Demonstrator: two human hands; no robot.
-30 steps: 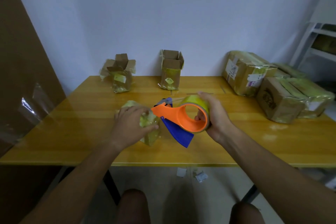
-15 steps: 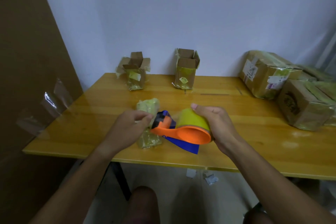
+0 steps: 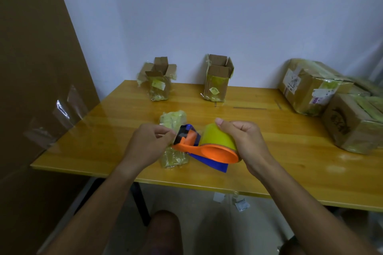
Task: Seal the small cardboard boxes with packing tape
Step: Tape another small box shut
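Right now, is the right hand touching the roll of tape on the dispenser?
Touching. The head view shows the right hand wrapped over the yellow tape roll, thumb lying across its top, with no gap visible.

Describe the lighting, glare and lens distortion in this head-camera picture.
Head view: dim, bluish light; soft glare streaks on the glossy yellow wooden table; wide-angle bending stretches the forearms and tilts the brown board on the left; the orange tape dispenser stays sharp.
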